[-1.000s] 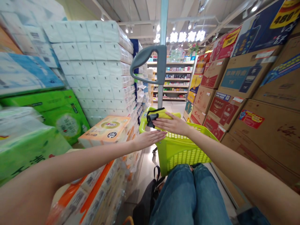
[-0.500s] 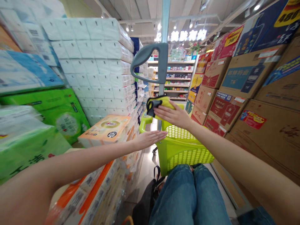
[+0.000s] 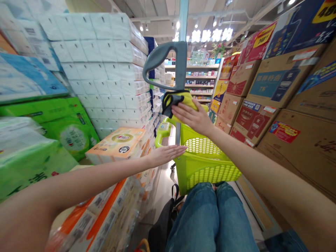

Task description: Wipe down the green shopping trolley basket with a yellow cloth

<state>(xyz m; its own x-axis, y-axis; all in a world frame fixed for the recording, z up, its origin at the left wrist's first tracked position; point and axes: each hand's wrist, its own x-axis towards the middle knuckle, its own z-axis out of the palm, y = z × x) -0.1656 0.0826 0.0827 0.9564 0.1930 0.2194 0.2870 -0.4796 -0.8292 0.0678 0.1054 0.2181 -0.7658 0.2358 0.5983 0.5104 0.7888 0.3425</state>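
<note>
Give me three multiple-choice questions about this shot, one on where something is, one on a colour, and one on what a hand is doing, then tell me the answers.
1. Where is the yellow cloth item?
A) On the floor
B) Under the right hand, at the far end of the basket
C) On top of a cardboard box

2. What colour is the basket?
A) Lime green
B) Red
C) Dark blue

3. What is the left hand doing?
A) Clenched in a fist
B) Wrapped around a pack
C) Open and outstretched

Answers:
1. B: the right hand lies over the cloth, just above the basket's far rim.
2. A: its mesh sides show bright yellow-green.
3. C: its fingers extend straight and hold nothing.
</note>
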